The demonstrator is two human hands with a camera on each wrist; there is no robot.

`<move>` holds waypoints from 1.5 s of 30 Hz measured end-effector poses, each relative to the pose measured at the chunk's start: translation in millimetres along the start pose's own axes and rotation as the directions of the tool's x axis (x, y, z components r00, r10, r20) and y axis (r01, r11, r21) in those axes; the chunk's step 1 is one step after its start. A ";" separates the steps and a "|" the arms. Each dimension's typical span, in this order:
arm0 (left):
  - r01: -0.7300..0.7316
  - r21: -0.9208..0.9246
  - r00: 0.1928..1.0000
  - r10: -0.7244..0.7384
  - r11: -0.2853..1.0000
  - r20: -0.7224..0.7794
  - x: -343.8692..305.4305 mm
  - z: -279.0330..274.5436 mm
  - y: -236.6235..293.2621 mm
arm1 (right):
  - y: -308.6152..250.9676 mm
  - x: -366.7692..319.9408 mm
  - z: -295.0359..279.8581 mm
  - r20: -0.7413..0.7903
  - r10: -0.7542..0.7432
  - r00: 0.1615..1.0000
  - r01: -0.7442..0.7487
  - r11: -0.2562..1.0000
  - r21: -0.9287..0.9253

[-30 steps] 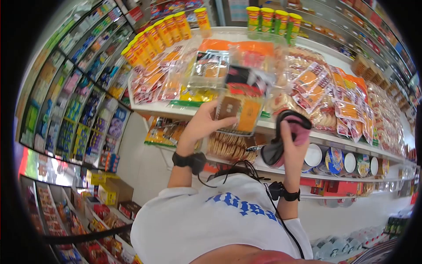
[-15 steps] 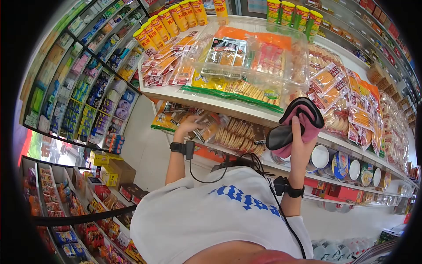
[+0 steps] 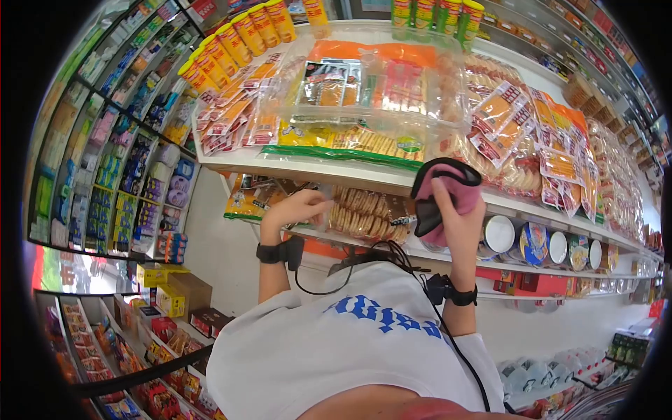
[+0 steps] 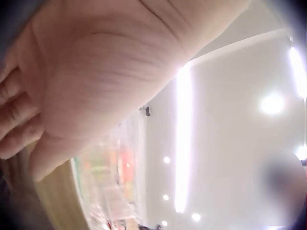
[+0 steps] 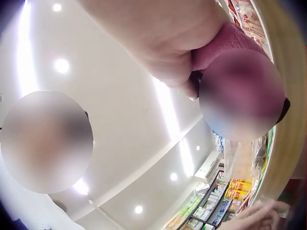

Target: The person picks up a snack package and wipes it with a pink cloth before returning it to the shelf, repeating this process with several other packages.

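My left hand (image 3: pixel 297 208) is in front of the lower shelf, its fingers loosely bent and beside the packs of round biscuits (image 3: pixel 360 213). In the left wrist view its palm (image 4: pixel 96 72) shows with nothing in it. A folded pink cloth item with black edging (image 3: pixel 462 192) is gripped by my right hand (image 3: pixel 462 227), the thumb lying over it. This item sits just before the upper shelf's front edge (image 3: pixel 329 173); part of it is blurred in the right wrist view. Orange and brown snack packs (image 3: pixel 245 196) lie left of the biscuits.
Above, the display shelf holds a clear plastic tray (image 3: pixel 451 105), a yellow snack bag with a green edge (image 3: pixel 350 143) and many sealed packs (image 3: pixel 500 122). Yellow chip canisters (image 3: pixel 245 31) line its back. Round tubs (image 3: pixel 498 234) stand low on the right. Cables (image 3: pixel 402 259) hang at my chest.
One second ago my left hand held a brown and orange snack pack above the shelf edge. It then lowered it to the lower shelf and released it. My right hand still grips the pink item.
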State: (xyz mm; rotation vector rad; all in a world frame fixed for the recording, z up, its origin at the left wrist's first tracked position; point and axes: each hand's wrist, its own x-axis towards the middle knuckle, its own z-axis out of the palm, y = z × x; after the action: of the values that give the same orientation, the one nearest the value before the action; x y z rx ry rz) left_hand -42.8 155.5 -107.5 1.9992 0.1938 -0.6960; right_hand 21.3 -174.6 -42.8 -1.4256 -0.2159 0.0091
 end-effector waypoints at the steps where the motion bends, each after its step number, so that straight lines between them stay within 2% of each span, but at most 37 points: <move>1: -0.047 -0.030 0.998 0.048 0.998 0.038 -5.6 6.4 23.6 | -4.0 -0.6 5.3 0.035 -0.026 0.999 0.027 1.000 -0.009; 2: -0.191 -0.054 0.981 0.189 0.980 -0.038 -9.1 17.2 43.2 | 0.1 -1.3 6.3 0.064 -0.002 0.998 0.002 1.000 -0.004; 4: -0.467 -0.068 0.872 0.446 0.882 -0.201 -13.5 41.8 77.7 | 12.3 -1.9 9.3 0.128 0.041 0.991 -0.043 0.999 0.011; 7: -0.583 -0.199 0.811 0.547 0.788 -0.207 -15.0 63.7 119.0 | -2.3 -9.3 16.6 0.208 0.086 0.974 -0.087 0.996 -0.004; 8: -0.555 -0.263 0.831 0.512 0.789 -0.219 -8.7 67.9 122.9 | -5.5 -10.9 17.8 0.233 0.099 0.967 -0.099 0.995 -0.012; 9: -0.526 -0.327 0.850 0.475 0.785 -0.227 -1.2 70.6 125.3 | -9.9 -11.8 19.4 0.291 0.099 0.952 -0.122 0.991 0.063; 10: -0.497 -0.388 0.868 0.440 0.776 -0.232 3.6 71.4 126.9 | -9.1 -11.3 20.7 0.272 0.038 0.962 -0.055 0.997 0.054; 11: -0.531 -0.392 0.847 0.447 0.751 -0.290 5.6 71.0 128.7 | -6.9 -10.1 21.2 0.249 -0.026 0.968 0.016 0.999 0.043; 12: -0.521 -0.408 0.853 0.445 0.750 -0.272 5.3 68.5 131.1 | -4.9 -9.1 20.3 0.225 -0.089 0.970 0.085 0.996 0.030; 15: -0.475 -0.478 0.879 0.414 0.739 -0.234 -0.3 59.5 132.9 | 0.3 -4.0 -2.4 0.310 0.014 0.951 -0.003 0.999 -0.039; 18: -0.512 -0.513 0.859 0.434 0.689 -0.273 0.3 59.3 131.0 | -4.3 -12.9 1.2 0.274 -0.052 0.960 0.045 0.999 0.030; 24: -0.672 -0.417 0.740 0.564 0.612 -0.366 -0.8 62.9 126.3 | -16.5 -12.1 1.2 0.398 0.045 0.916 -0.007 0.995 -0.095; 27: -0.712 -0.279 0.678 0.528 0.644 -0.511 -6.5 63.7 130.6 | -17.8 -10.0 3.8 0.391 -0.008 0.920 0.062 0.990 -0.126; 30: -0.813 0.078 0.449 0.707 0.577 -0.546 -8.2 62.7 134.5 | -12.2 -4.6 4.0 0.401 -0.180 0.898 0.251 0.959 -0.131; 33: -0.782 0.222 0.406 0.746 0.582 -0.527 -15.1 67.7 142.4 | -9.9 -2.0 1.2 0.451 -0.104 0.887 0.201 0.964 -0.174; 36: -0.709 0.163 0.564 0.691 0.686 -0.452 -19.9 67.9 143.0 | -22.6 -6.9 10.3 0.402 -0.115 0.909 0.223 0.946 -0.234; 39: -0.699 0.226 0.545 0.710 0.678 -0.446 -16.5 73.7 146.1 | -23.2 -8.0 9.8 0.440 -0.114 0.891 0.234 0.945 -0.230; 42: -0.702 0.209 0.535 0.698 0.681 -0.475 -14.4 77.7 147.6 | -25.2 -9.6 10.9 0.460 -0.186 0.868 0.321 0.918 -0.233; 45: -0.727 0.116 0.499 0.637 0.677 -0.588 -8.0 82.6 148.5 | -7.6 -6.0 3.1 0.386 -0.051 0.921 0.176 0.939 -0.296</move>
State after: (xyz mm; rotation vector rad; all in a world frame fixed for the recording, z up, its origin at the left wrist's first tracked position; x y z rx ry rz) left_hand -21.1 10.5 -21.2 1.8615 -0.2017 0.4783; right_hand 14.0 -173.5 -35.8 -1.7332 -0.6423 0.1566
